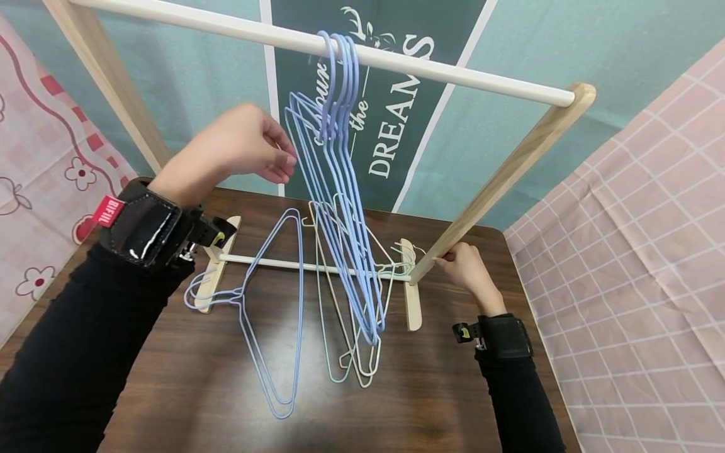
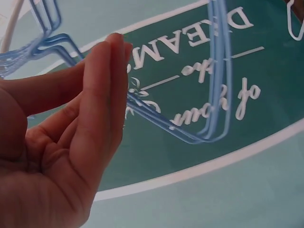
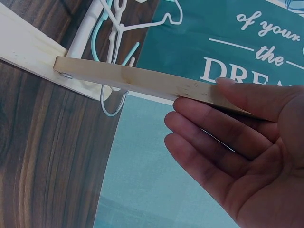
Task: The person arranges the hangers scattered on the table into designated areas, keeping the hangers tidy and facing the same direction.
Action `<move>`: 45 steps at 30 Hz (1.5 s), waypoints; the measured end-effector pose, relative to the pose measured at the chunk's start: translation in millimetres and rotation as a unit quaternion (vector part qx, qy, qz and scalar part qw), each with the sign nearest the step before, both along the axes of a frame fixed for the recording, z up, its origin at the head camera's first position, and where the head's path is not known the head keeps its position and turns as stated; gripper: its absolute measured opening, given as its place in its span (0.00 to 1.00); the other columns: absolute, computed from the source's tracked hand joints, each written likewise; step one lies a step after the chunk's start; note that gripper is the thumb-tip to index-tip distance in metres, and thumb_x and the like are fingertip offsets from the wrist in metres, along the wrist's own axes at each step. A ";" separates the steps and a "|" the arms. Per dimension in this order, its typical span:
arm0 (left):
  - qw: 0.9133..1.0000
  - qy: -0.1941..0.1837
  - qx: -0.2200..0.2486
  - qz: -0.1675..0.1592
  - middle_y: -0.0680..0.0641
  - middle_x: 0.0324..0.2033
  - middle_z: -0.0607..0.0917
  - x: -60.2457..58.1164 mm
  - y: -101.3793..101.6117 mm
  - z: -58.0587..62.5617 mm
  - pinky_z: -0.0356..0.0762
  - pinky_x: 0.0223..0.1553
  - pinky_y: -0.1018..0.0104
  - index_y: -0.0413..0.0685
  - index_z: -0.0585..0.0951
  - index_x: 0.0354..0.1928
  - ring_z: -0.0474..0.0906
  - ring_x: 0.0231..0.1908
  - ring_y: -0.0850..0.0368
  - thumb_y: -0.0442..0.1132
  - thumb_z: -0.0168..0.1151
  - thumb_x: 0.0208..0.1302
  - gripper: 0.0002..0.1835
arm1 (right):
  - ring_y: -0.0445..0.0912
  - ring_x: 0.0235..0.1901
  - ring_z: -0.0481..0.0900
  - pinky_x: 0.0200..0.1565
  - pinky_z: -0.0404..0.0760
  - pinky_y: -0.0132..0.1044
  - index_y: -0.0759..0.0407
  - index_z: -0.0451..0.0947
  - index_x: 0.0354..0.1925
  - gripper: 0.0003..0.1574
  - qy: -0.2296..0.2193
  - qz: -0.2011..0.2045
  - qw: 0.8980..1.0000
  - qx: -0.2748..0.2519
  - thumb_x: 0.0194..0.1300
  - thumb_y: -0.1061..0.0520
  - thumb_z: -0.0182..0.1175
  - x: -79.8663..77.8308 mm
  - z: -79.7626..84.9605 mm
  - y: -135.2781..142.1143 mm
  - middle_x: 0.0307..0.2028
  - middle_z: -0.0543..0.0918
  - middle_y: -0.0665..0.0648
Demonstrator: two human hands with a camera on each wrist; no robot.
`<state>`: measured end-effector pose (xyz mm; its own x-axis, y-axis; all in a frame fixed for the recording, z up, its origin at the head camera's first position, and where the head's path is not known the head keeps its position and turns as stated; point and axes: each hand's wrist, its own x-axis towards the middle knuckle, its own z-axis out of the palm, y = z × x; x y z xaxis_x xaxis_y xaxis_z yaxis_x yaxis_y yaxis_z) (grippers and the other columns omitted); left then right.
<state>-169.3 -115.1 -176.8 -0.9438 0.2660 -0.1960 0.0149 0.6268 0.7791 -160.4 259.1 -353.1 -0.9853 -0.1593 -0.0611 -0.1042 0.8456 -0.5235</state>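
Several blue hangers (image 1: 342, 182) hang together from the white rod (image 1: 396, 61) of a small clothes rack. To their left is my left hand (image 1: 249, 145), its fingers together and bent toward the thumb, with nothing visible held. In the left wrist view the blue hangers (image 2: 216, 71) pass behind its fingers (image 2: 102, 90). Low on the rack's right wooden post (image 1: 498, 189), my right hand (image 1: 467, 270) pinches the wood. The right wrist view shows the thumb lying along the post (image 3: 128, 76) and the index finger against its other side, the remaining fingers loosely spread.
Below, blue hangers (image 1: 300, 283) lean on the rack's lower bar (image 1: 272, 263) at the left. White and pale green hangers (image 1: 365, 377) lie under the hanging ones on the brown table (image 1: 226, 390). A teal cloth with lettering (image 1: 396, 126) stands behind; pink cloths (image 1: 640, 251) flank both sides.
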 end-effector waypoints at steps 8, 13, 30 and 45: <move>1.000 0.006 -0.024 0.004 0.42 0.25 0.83 -0.2 -13.9 -22.4 0.81 0.29 0.69 0.27 0.77 0.40 0.80 0.23 0.60 0.29 0.55 0.61 0.09 | 0.48 0.21 0.76 0.22 0.68 0.34 0.72 0.79 0.39 0.12 -0.005 -0.003 1.000 0.010 0.61 0.62 0.59 -2.0 -1.1 0.2 0.30 0.82 0.68; 1.000 -0.007 -0.019 0.009 0.44 0.23 0.83 0.5 -21.3 -42.9 0.81 0.28 0.68 0.27 0.77 0.37 0.79 0.23 0.59 0.28 0.56 0.60 0.07 | 0.47 0.21 0.76 0.22 0.69 0.35 0.72 0.79 0.39 0.12 -0.004 -0.003 1.000 0.012 0.61 0.62 0.59 -1.3 -0.4 -0.1 0.30 0.82 0.67; 0.996 -0.082 -0.036 0.016 0.45 0.25 0.83 4.3 -48.1 -122.8 0.80 0.29 0.68 0.30 0.78 0.38 0.79 0.26 0.57 0.32 0.58 0.60 0.09 | 0.49 0.22 0.78 0.25 0.75 0.40 0.69 0.81 0.30 0.07 -0.012 0.051 0.996 0.076 0.60 0.66 0.57 6.8 -44.8 20.6 0.25 0.82 0.63; 0.988 -0.149 0.015 0.026 0.48 0.17 0.80 34.6 -63.9 -217.4 0.82 0.28 0.64 0.25 0.77 0.30 0.78 0.21 0.60 0.29 0.54 0.59 0.09 | 0.56 0.31 0.80 0.32 0.78 0.48 0.71 0.74 0.43 0.17 -0.025 0.020 0.999 0.025 0.60 0.58 0.60 11.4 -37.9 17.8 0.32 0.82 0.66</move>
